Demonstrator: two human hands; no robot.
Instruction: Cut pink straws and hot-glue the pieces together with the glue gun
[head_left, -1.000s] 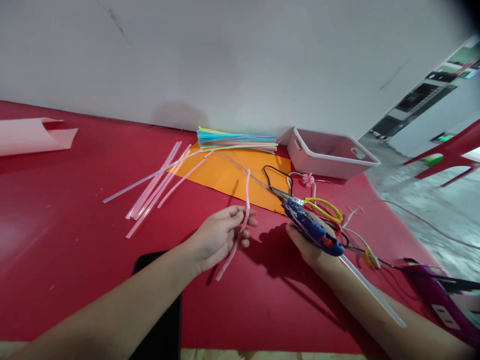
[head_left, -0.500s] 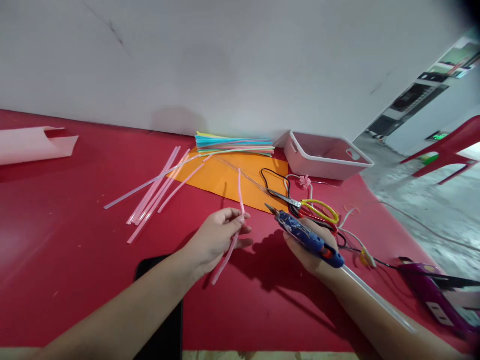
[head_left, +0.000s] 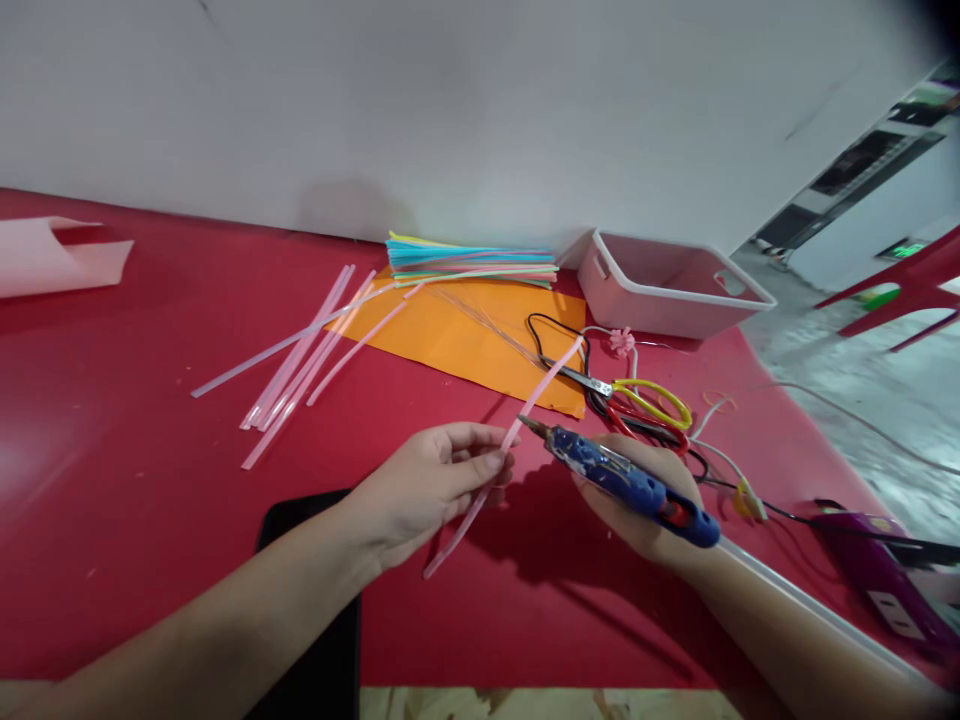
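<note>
Left hand (head_left: 457, 475): thumb and fingers closed on a thin, glossy pink strip (head_left: 551, 378), above the red table (head_left: 187, 520); right hand (head_left: 637, 490): wrapped around the blue, residue-spotted glue gun (head_left: 611, 475); metal nozzle now at the strip, previously apart; scissors (head_left: 600, 386) lie just beyond.
</note>
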